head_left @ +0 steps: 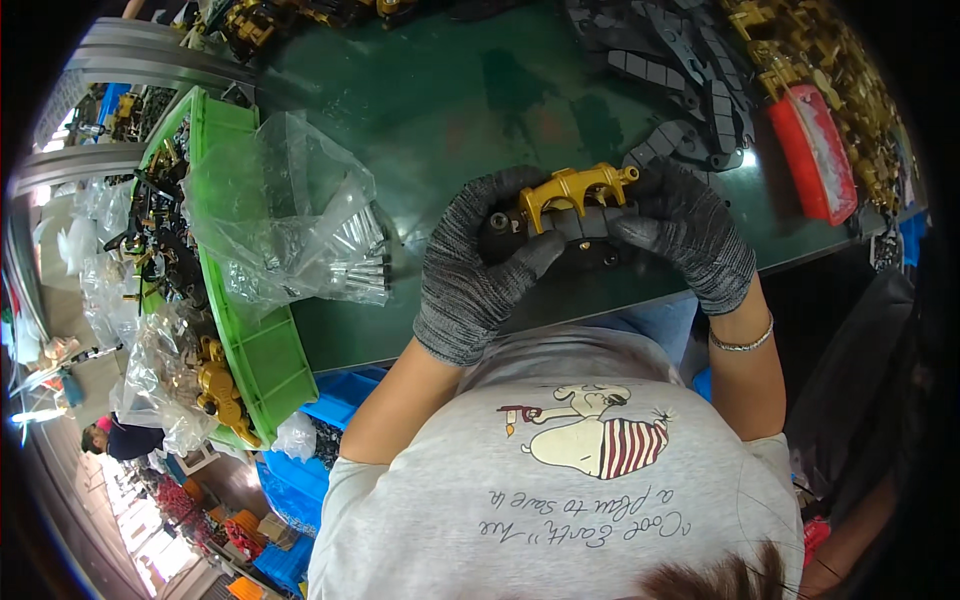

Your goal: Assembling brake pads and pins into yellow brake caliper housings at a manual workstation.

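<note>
Both my hands wear dark grey knitted gloves and hold one small assembly above the near edge of the green table (440, 110). The assembly is a gold metal bracket (577, 188) with several prongs, set on a black segmented track piece (590, 228). My left hand (478, 262) grips its left end, thumb across the front. My right hand (690, 240) grips the right end, fingers curled over the top. The underside of the black piece is hidden by my fingers.
A green plastic bin (258, 350) at the left holds a clear bag of silver metal pins (355, 262) and gold parts (222, 388). Loose black track pieces (690, 90) lie at the back right beside a red tray (812, 152) and gold parts (850, 70). Blue crates (330, 400) stand below the table edge.
</note>
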`<state>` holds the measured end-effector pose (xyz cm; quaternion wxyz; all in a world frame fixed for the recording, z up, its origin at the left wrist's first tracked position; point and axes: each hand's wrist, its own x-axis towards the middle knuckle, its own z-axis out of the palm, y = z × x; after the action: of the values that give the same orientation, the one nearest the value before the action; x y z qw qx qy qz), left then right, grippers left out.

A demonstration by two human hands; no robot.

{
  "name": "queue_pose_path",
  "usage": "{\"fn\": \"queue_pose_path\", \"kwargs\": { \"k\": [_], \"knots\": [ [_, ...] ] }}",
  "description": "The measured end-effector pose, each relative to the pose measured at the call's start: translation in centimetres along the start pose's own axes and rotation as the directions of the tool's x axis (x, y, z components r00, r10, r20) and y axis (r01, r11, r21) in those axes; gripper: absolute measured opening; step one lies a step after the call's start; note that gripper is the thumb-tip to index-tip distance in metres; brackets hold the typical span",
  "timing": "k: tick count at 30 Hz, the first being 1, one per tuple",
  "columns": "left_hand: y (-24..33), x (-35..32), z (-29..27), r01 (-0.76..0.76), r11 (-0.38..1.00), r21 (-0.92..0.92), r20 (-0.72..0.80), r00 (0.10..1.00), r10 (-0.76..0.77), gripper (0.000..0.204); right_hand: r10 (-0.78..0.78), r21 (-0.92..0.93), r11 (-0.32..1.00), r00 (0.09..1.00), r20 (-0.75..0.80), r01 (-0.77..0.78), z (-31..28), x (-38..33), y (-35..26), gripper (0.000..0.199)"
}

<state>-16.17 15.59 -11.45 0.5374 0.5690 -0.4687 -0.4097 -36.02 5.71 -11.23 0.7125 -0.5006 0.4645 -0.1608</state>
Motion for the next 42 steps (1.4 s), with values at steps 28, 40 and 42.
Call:
{"fn": "queue_pose_path", "kwargs": {
  "k": [28,40,42],
  "knots": [
    [-3.3,-0.7,-1.0,-0.044,0.918,-0.393,-0.033,0.999,0.034,0.035,-0.739,-0.942,0.189,0.592,-0.321,-0.276,-5.8,2.7,-3.4,0.034],
    [-3.4,-1.0,-1.5,-0.083,0.949,-0.304,-0.060,0.996,0.068,0.034,-0.656,-0.870,0.389,0.754,-0.031,0.303,-5.2,3.3,-2.7,0.033],
    [-2.7,-0.7,-1.7,-0.067,0.967,-0.245,-0.041,0.997,0.059,0.037,-0.536,-0.399,0.819,0.798,-0.276,0.413,-4.6,2.6,-2.6,0.032]
  ]
}}
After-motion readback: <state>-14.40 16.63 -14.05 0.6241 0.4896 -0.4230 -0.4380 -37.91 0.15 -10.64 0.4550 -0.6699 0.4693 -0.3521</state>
